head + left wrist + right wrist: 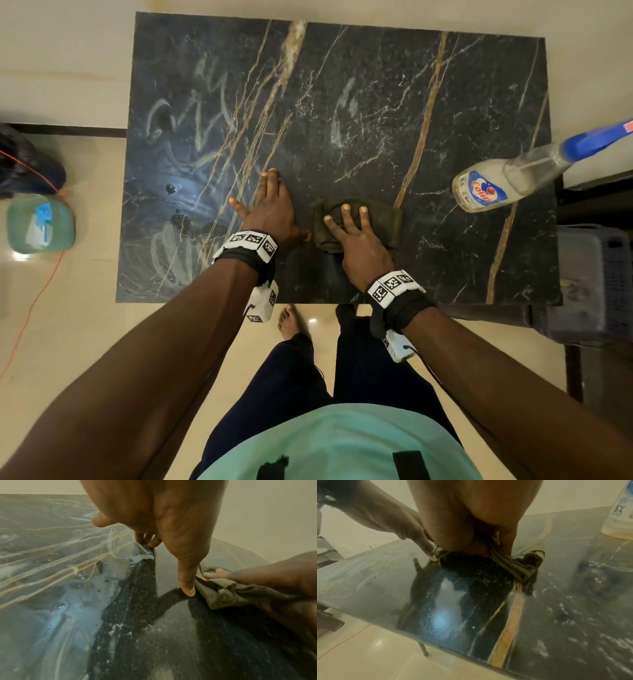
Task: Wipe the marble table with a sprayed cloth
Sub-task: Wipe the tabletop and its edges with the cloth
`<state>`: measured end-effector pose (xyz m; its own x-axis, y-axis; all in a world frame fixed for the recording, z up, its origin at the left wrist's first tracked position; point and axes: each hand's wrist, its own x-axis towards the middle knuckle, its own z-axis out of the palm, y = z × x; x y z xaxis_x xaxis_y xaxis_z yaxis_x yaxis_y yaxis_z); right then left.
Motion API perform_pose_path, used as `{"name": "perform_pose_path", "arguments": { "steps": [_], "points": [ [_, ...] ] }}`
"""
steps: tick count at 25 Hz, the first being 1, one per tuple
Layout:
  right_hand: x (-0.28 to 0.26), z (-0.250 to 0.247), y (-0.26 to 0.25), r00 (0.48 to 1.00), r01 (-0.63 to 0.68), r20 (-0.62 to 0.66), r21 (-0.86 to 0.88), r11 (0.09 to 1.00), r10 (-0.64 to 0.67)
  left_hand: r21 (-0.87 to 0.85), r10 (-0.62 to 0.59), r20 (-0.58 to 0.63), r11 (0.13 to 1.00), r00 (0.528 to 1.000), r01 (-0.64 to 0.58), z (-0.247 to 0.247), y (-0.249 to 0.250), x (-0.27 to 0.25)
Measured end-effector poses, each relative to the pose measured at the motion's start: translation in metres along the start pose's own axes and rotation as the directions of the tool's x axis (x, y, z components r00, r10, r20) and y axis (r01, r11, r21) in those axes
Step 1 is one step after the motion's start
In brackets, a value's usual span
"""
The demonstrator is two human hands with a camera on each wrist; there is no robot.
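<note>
Right hand (363,245) pressing flat, fingers spread, on olive cloth (383,219) lower centre of worktop (376,85). Left hand (270,212) bracing open on bare marble, thumb touching cloth's left edge. Smears lying upper left, so sweeping leftward looks next.

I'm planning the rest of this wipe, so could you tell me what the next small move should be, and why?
Probably slide the dark green cloth leftward under the right hand, lifting the left hand out of its path. Pale smears and droplets cover the black gold-veined marble table on that side, while the patch nearest the cloth already looks dark and clean.
</note>
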<state>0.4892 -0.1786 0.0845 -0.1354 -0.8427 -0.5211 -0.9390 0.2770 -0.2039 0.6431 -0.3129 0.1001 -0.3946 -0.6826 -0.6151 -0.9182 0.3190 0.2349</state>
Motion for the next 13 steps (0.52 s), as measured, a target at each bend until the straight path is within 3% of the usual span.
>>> {"name": "perform_pose_path", "arguments": {
  "steps": [13],
  "points": [
    [0.061, -0.044, -0.022, 0.981, 0.185, 0.068, -0.039, 0.982, -0.182, 0.012, -0.075, -0.038, 0.997, 0.997, 0.075, 0.0, 0.008, 0.008]
  ]
}}
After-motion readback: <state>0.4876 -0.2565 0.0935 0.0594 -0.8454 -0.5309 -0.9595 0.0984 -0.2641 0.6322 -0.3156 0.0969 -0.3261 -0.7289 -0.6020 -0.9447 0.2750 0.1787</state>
